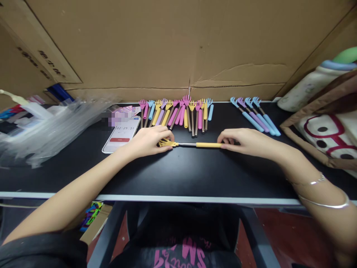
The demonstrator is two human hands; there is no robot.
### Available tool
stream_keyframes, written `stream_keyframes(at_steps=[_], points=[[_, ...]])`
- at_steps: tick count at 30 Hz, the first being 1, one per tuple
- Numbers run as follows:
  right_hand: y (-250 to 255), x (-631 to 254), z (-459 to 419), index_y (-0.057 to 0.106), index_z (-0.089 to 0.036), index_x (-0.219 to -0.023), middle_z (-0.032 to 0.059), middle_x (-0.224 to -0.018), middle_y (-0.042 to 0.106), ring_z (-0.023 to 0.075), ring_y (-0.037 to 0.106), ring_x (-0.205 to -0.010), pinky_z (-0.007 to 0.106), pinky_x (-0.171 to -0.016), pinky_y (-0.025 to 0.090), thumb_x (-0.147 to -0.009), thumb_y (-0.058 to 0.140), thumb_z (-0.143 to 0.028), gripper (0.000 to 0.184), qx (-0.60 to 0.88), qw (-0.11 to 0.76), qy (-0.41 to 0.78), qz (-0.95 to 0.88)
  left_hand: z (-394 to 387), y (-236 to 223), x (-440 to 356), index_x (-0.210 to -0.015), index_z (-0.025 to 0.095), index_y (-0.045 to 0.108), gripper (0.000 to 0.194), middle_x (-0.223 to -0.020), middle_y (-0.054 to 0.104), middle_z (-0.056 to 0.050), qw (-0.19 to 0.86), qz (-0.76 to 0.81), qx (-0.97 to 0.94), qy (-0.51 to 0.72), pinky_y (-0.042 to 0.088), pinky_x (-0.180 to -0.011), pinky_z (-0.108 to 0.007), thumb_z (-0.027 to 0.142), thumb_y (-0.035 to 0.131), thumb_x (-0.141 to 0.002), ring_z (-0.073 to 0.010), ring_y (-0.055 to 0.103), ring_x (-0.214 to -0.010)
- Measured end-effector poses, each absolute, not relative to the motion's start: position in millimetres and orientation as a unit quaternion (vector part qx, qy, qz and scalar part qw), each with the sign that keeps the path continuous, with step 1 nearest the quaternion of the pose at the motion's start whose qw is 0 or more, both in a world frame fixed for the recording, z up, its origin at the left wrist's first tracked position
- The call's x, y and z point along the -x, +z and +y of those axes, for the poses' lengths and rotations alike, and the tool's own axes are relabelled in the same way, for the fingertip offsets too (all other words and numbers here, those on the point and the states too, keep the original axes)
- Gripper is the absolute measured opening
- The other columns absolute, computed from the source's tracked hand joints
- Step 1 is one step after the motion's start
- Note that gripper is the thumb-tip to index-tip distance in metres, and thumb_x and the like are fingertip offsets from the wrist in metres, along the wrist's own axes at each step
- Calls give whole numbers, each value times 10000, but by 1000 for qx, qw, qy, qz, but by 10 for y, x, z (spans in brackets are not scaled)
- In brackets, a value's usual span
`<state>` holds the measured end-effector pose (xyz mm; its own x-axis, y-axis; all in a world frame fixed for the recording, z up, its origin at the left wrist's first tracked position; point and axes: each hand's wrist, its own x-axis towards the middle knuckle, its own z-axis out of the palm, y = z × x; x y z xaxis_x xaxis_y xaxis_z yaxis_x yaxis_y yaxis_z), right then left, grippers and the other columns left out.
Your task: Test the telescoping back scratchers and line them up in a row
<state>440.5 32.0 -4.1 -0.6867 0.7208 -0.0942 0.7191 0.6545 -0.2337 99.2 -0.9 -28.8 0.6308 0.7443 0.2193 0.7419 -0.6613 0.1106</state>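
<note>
A yellow back scratcher (208,145) with a metal shaft lies level between my hands, low over the black table. Its claw-shaped head is pinched by my left hand (153,140), with the fingers closed around it. At the other end, my right hand (237,141) grips the tip of the yellow sleeve between thumb and fingers. Behind it lies a row of pink, yellow, blue and purple claw heads on dark shafts (193,123), with loose coloured sleeves (200,119) among them. Farther right, several back scratchers with blue and purple sleeves (252,121) lie side by side.
A phone showing a timer (122,134) lies left of my left hand, beside clear plastic bags (64,126). At right stand a brown-edged bag (329,130) and a pale bottle (309,83). Cardboard (167,48) walls the back. A box of colourful pieces (96,221) sits below the table edge.
</note>
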Motion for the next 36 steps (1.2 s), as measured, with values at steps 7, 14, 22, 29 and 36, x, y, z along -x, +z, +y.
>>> stream_keyframes(at_steps=[7, 14, 22, 29, 36], points=[[-40, -4449, 339, 611, -227, -941, 13, -787, 616, 144, 550, -661, 248, -572, 349, -864, 523, -426, 231, 406, -15, 123, -905, -13, -295, -979, -1003, 237, 595, 190, -996, 637, 5, 4, 410, -905, 115, 394, -698, -241, 398, 560, -907, -157, 604, -920], [-48, -4470, 356, 554, -232, -909, -10, -719, 608, 137, 547, -614, 241, -534, 315, -859, 529, -412, 188, 419, -39, 136, -897, -14, -291, -975, -1004, 230, 608, 238, -1003, 640, -17, 6, 404, -907, 116, 412, -698, -235, 435, 512, -930, -157, 603, -915], [-14, -4457, 313, 553, -233, -911, -9, -704, 615, 144, 549, -605, 249, -521, 293, -852, 519, -406, 185, 435, -49, 134, -889, -4, -284, -969, -1028, 233, 599, 237, -1029, 625, -16, 9, 401, -910, 101, 421, -712, -240, 438, 540, -925, -165, 605, -951], [-38, -4487, 364, 553, -222, -931, -20, -691, 582, 136, 527, -598, 249, -544, 319, -867, 524, -426, 216, 429, -45, 171, -886, -9, -275, -973, -1059, 239, 586, 284, -1044, 617, -17, 13, 394, -914, 96, 435, -736, -247, 485, 531, -927, -172, 598, -973], [-23, -4556, 431, 596, -187, -948, -14, -673, 534, 124, 484, -600, 245, -562, 360, -855, 554, -526, 353, 405, -2, 285, -868, -8, -285, -978, -1068, 230, 575, 268, -1052, 610, -32, 14, 387, -917, 99, 445, -713, -255, 456, 518, -936, -178, 595, -972]])
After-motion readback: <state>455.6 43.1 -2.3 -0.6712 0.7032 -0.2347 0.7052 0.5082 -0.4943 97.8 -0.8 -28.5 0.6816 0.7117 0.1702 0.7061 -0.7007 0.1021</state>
